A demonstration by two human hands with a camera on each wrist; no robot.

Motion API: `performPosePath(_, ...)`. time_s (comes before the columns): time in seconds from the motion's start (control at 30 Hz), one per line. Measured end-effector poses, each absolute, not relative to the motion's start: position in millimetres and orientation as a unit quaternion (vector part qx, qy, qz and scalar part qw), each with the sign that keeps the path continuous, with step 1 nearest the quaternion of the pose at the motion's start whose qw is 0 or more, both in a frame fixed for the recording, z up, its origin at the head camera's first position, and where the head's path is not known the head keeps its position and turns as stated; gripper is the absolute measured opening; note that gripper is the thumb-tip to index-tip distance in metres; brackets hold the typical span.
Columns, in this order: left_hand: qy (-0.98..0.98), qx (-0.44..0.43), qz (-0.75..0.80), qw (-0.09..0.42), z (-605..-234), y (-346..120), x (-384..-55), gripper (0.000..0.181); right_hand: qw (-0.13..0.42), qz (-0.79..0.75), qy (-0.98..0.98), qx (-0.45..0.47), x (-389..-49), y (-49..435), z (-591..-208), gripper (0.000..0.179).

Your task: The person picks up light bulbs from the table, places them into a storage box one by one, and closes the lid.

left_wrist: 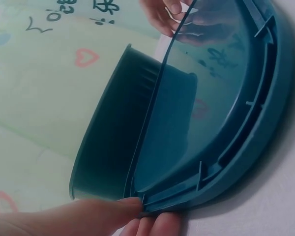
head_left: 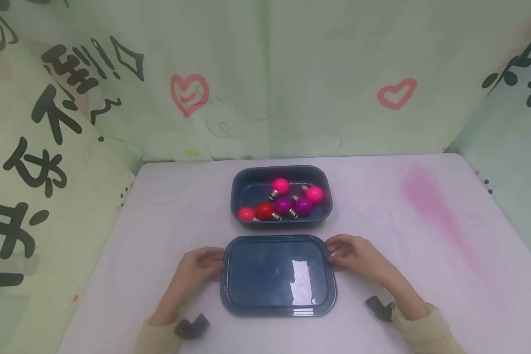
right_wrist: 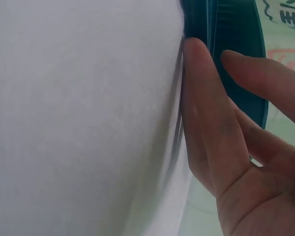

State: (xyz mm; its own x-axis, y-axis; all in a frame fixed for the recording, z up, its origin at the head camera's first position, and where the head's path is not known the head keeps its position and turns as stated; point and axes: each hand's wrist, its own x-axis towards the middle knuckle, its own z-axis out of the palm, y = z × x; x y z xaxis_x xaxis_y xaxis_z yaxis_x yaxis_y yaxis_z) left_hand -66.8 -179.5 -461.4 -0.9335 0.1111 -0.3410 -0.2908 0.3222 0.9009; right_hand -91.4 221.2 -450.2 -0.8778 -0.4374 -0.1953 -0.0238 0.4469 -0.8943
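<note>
A dark blue lid [head_left: 265, 275] with a raised rim lies in front of me on the white table. My left hand [head_left: 199, 268] pinches its left edge; in the left wrist view the thumb [left_wrist: 123, 207] is on top of the rim, other fingertips beneath. On the opposite side, my right hand [head_left: 356, 255] touches the upper right corner. Its fingers [right_wrist: 206, 108] look fairly straight in the right wrist view, the thumb held apart. Just behind the lid stands a matching box [head_left: 252, 184] containing several round light bulbs, among them a red bulb [head_left: 265, 210] and a purple bulb [head_left: 283, 206].
Pale green cloth [head_left: 292, 73] with drawn hearts and black writing hangs behind the table and at both sides. A pink stain [head_left: 438, 206] marks the white tabletop [head_left: 181, 206] on the right. Dark wrist devices [head_left: 192, 327] sit by both sleeves.
</note>
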Motion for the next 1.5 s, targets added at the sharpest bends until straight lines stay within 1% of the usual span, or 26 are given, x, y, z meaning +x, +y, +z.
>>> performPosePath(0.3,0.800,-0.069,0.571,0.172,-463,-178,-65,0.042,0.200,-0.518,0.821,-0.132,-91,223,-452,0.038)
performPosePath(0.57,0.795,-0.085,0.582,0.147,-455,-175,-62,0.039,0.203,-0.545,0.805,-0.113,-92,224,-449,0.038)
performPosePath(0.77,0.793,-0.097,0.585,0.138,-452,-175,-62,0.038,0.212,-0.582,0.777,-0.113,-93,229,-444,0.038)
performPosePath(0.93,0.776,-0.097,0.607,0.145,-449,-177,-62,0.040,0.213,-0.599,0.763,-0.117,-94,235,-441,0.038)
performPosePath(1.17,0.765,-0.115,0.611,0.166,-443,-179,-62,0.041,0.206,-0.595,0.771,-0.098,-97,238,-439,0.038)
performPosePath(1.5,0.751,-0.124,0.625,0.171,-441,-180,-66,0.042,0.203,-0.603,0.766,-0.091,-96,239,-426,0.036)
